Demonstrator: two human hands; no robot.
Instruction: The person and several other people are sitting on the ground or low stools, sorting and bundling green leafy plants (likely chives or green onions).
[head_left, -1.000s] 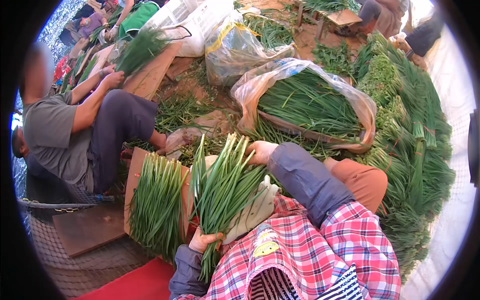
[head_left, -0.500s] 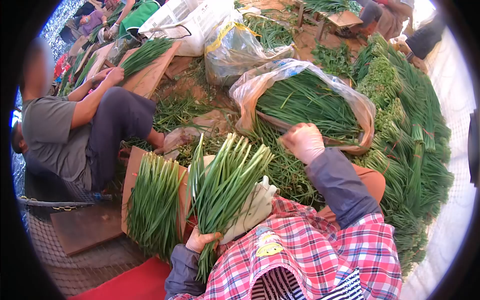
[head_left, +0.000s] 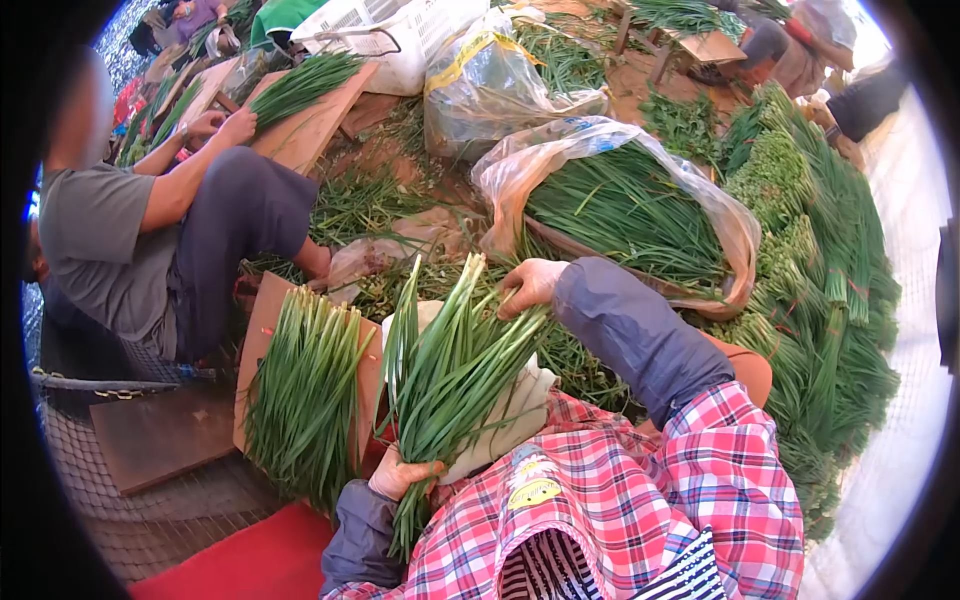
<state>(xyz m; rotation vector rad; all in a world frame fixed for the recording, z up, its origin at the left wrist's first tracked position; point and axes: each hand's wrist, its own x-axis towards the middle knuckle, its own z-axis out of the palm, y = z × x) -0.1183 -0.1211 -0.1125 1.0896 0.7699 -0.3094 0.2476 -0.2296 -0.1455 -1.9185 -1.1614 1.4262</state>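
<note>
My left hand (head_left: 405, 474) is closed around the lower leaves of a loose bunch of garlic chives (head_left: 455, 375), whose pale stem ends point up and away from me. At the upper right of that bunch, my right hand (head_left: 532, 287) has its fingers bent in a pinch on some stem ends. Left of the bunch, a thick row of garlic chives (head_left: 305, 390) lies across a wooden board (head_left: 262, 318). Under the held bunch shows a pale cloth or glove (head_left: 510, 415), partly hidden.
An open plastic bag (head_left: 745, 235) of garlic chives lies ahead, with a tied clear bag (head_left: 470, 100) beyond. Bundled greens (head_left: 835, 270) are stacked at the right. A seated person (head_left: 120, 240) works at a board on the left. Loose leaves cover the ground.
My right hand has come left and toward me from beside the bag to the bunch's stem ends. My left hand keeps its hold, and the view has shifted slightly.
</note>
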